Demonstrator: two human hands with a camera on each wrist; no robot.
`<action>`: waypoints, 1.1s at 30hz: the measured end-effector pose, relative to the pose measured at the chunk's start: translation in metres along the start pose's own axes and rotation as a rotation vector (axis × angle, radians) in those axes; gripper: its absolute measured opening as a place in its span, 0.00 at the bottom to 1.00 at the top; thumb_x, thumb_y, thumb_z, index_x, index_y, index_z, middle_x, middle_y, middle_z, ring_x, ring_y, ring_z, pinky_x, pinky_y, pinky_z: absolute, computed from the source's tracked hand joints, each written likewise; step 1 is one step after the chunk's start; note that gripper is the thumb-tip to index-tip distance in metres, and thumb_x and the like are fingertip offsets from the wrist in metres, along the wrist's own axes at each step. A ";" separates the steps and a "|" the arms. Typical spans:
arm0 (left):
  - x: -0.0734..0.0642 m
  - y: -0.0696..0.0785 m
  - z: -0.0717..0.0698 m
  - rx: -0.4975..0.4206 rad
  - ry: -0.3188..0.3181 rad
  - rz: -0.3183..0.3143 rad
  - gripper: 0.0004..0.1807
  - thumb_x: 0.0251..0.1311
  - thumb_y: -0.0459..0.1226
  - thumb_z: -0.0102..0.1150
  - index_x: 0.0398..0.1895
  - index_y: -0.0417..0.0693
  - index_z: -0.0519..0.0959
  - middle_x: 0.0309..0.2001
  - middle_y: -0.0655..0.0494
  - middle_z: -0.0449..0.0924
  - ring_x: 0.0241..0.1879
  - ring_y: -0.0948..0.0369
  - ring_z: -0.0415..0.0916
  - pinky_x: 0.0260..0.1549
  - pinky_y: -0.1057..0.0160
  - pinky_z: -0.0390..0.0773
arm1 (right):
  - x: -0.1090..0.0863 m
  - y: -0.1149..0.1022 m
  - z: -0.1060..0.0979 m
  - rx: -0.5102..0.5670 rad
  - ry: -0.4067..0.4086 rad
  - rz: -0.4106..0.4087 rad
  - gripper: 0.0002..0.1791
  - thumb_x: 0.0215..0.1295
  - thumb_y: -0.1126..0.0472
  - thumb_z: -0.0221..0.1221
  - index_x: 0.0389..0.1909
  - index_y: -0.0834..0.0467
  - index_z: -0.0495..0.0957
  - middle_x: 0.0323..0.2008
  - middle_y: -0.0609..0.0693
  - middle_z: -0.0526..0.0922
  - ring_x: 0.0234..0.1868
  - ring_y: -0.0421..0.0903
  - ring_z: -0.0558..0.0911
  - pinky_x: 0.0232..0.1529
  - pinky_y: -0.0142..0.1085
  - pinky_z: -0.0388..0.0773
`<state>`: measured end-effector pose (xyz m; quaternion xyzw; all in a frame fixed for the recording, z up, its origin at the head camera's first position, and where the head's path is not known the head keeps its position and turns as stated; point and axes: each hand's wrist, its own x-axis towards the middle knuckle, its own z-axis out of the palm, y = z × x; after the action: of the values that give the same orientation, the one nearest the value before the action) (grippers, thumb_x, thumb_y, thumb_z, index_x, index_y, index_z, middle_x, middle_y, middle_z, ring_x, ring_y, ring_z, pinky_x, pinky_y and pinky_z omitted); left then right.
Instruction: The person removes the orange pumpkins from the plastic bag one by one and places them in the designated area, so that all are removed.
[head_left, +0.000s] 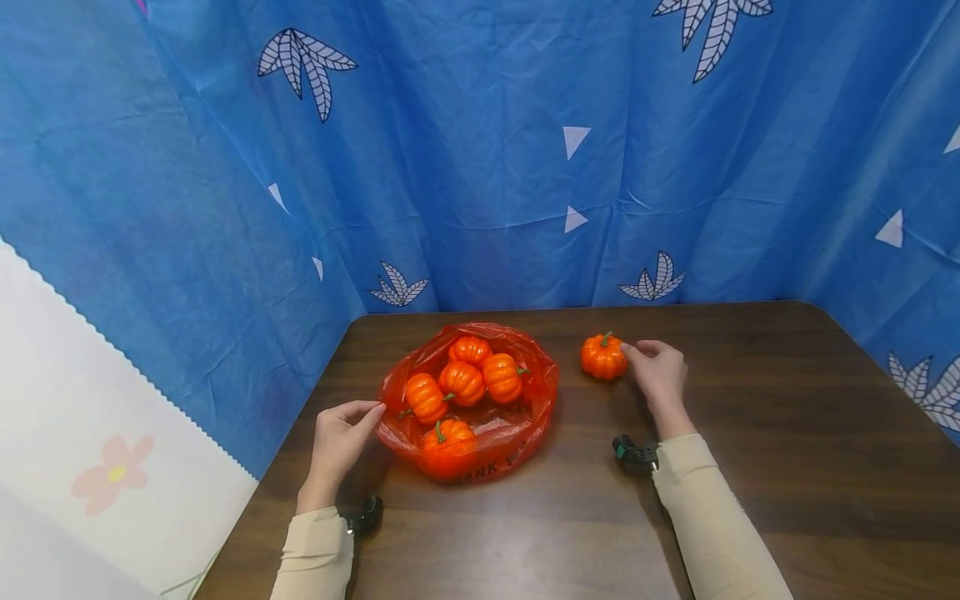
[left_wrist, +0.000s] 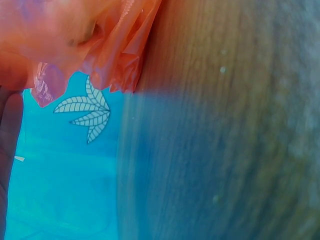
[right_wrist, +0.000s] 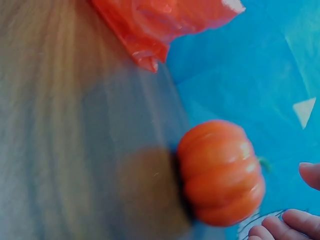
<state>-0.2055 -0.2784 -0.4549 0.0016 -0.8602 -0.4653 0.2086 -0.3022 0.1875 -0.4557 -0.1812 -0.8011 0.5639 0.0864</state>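
Note:
Thumb and fingertips of my left hand [head_left: 341, 442] pinch the left rim of a red plastic bag [head_left: 536, 425]. The bag stands with its mouth spread wide and dark lettering on its front. Inside it lie several small orange toy pumpkins [head_left: 462, 382] with green stems. To the right of the bag, another small pumpkin [head_left: 603, 357] sits on the table, its stem up. Just right of that pumpkin is my right hand [head_left: 660, 371]. In the right wrist view, a gap shows between its fingers [right_wrist: 300, 222] and the pumpkin [right_wrist: 220, 172].
Everything stands on a dark wood-grain table [head_left: 525, 533] with rounded back corners. A blue curtain [head_left: 495, 167] with leaf and triangle prints hangs along the back and sides. White cloth with a flower print [head_left: 112, 475] is at the left. Each wrist carries a black camera [head_left: 633, 452].

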 end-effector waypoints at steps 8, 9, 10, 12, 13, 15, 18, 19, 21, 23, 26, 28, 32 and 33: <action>0.000 0.001 0.000 -0.014 0.001 0.001 0.10 0.61 0.38 0.69 0.38 0.40 0.89 0.36 0.43 0.89 0.31 0.74 0.80 0.33 0.76 0.81 | -0.019 -0.032 -0.003 -0.031 -0.028 -0.102 0.32 0.69 0.44 0.60 0.65 0.62 0.74 0.62 0.62 0.78 0.62 0.59 0.75 0.65 0.50 0.75; 0.000 0.001 0.000 -0.016 0.000 0.002 0.10 0.61 0.38 0.69 0.38 0.40 0.89 0.36 0.43 0.89 0.31 0.74 0.80 0.33 0.76 0.81 | -0.022 -0.036 -0.004 -0.032 -0.031 -0.124 0.31 0.69 0.44 0.60 0.64 0.62 0.74 0.62 0.62 0.78 0.61 0.59 0.76 0.65 0.50 0.75; 0.000 0.001 0.000 -0.017 0.000 0.004 0.09 0.61 0.38 0.69 0.38 0.40 0.89 0.36 0.43 0.89 0.31 0.74 0.80 0.33 0.76 0.81 | -0.025 -0.040 -0.004 -0.032 -0.030 -0.148 0.31 0.69 0.45 0.60 0.63 0.62 0.75 0.61 0.63 0.79 0.61 0.59 0.77 0.65 0.50 0.75; 0.000 0.001 0.000 -0.016 0.000 0.006 0.10 0.61 0.39 0.69 0.38 0.41 0.89 0.36 0.43 0.89 0.31 0.74 0.81 0.34 0.76 0.81 | -0.031 -0.047 -0.003 -0.034 -0.032 -0.202 0.29 0.68 0.47 0.62 0.61 0.63 0.77 0.59 0.63 0.81 0.59 0.59 0.78 0.64 0.50 0.76; -0.001 0.001 0.000 -0.015 -0.001 0.006 0.10 0.62 0.39 0.69 0.38 0.41 0.89 0.36 0.43 0.89 0.31 0.74 0.81 0.34 0.76 0.81 | -0.034 -0.050 -0.002 -0.035 -0.039 -0.228 0.29 0.68 0.47 0.62 0.60 0.64 0.77 0.58 0.63 0.81 0.59 0.59 0.78 0.63 0.51 0.76; -0.001 0.001 0.000 -0.010 -0.002 0.007 0.10 0.62 0.40 0.68 0.38 0.41 0.89 0.36 0.44 0.89 0.31 0.74 0.81 0.34 0.76 0.81 | -0.040 -0.055 0.000 -0.043 -0.060 -0.276 0.28 0.67 0.48 0.63 0.59 0.64 0.78 0.57 0.63 0.82 0.58 0.59 0.79 0.62 0.50 0.77; -0.001 0.001 0.000 -0.009 -0.002 0.009 0.10 0.62 0.40 0.68 0.38 0.41 0.89 0.36 0.44 0.89 0.31 0.74 0.81 0.34 0.76 0.81 | -0.049 -0.061 0.006 -0.055 -0.097 -0.345 0.28 0.66 0.47 0.65 0.58 0.63 0.79 0.55 0.62 0.83 0.56 0.59 0.81 0.60 0.51 0.79; -0.001 0.001 0.000 -0.008 -0.002 0.008 0.10 0.62 0.40 0.69 0.38 0.41 0.89 0.36 0.44 0.89 0.31 0.74 0.81 0.34 0.76 0.81 | -0.052 -0.063 0.009 -0.057 -0.113 -0.369 0.28 0.66 0.47 0.65 0.58 0.63 0.79 0.55 0.62 0.84 0.56 0.59 0.81 0.59 0.51 0.80; -0.001 0.000 0.001 -0.002 0.001 0.009 0.10 0.61 0.40 0.69 0.38 0.41 0.89 0.36 0.44 0.90 0.31 0.74 0.81 0.35 0.76 0.81 | -0.057 -0.066 0.015 -0.057 -0.147 -0.410 0.27 0.65 0.47 0.66 0.56 0.63 0.80 0.53 0.62 0.85 0.55 0.59 0.83 0.57 0.51 0.81; -0.001 -0.001 0.001 0.003 0.003 0.010 0.10 0.61 0.40 0.69 0.38 0.42 0.89 0.36 0.44 0.90 0.31 0.74 0.81 0.35 0.77 0.80 | -0.062 -0.068 0.021 -0.052 -0.184 -0.436 0.26 0.64 0.48 0.67 0.55 0.63 0.80 0.52 0.61 0.85 0.54 0.59 0.83 0.55 0.51 0.82; -0.001 -0.001 0.001 0.004 0.002 0.010 0.10 0.61 0.40 0.69 0.37 0.41 0.89 0.36 0.44 0.90 0.31 0.73 0.81 0.35 0.76 0.81 | -0.067 -0.068 0.032 -0.036 -0.262 -0.444 0.24 0.64 0.50 0.67 0.54 0.62 0.81 0.52 0.60 0.85 0.53 0.58 0.84 0.53 0.50 0.83; -0.001 -0.002 0.001 0.000 0.001 0.008 0.10 0.61 0.40 0.69 0.37 0.41 0.89 0.36 0.44 0.89 0.31 0.73 0.81 0.34 0.76 0.81 | -0.072 -0.067 0.040 -0.028 -0.313 -0.443 0.24 0.64 0.51 0.67 0.53 0.63 0.81 0.51 0.60 0.86 0.52 0.58 0.84 0.53 0.50 0.83; -0.001 0.000 0.001 -0.003 0.001 0.008 0.10 0.61 0.40 0.69 0.37 0.41 0.89 0.36 0.44 0.89 0.31 0.73 0.81 0.34 0.76 0.81 | -0.083 -0.067 0.057 -0.020 -0.401 -0.454 0.22 0.63 0.54 0.68 0.52 0.64 0.82 0.50 0.58 0.87 0.51 0.56 0.85 0.53 0.49 0.83; -0.001 0.000 0.001 -0.002 0.001 0.009 0.10 0.61 0.40 0.69 0.37 0.41 0.89 0.36 0.44 0.89 0.31 0.73 0.81 0.34 0.76 0.81 | -0.086 -0.067 0.062 -0.015 -0.419 -0.462 0.22 0.63 0.54 0.68 0.52 0.64 0.82 0.49 0.58 0.87 0.50 0.55 0.85 0.53 0.48 0.83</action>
<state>-0.2053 -0.2772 -0.4556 -0.0022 -0.8596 -0.4652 0.2113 -0.2572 0.0803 -0.4088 0.1254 -0.8256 0.5484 0.0438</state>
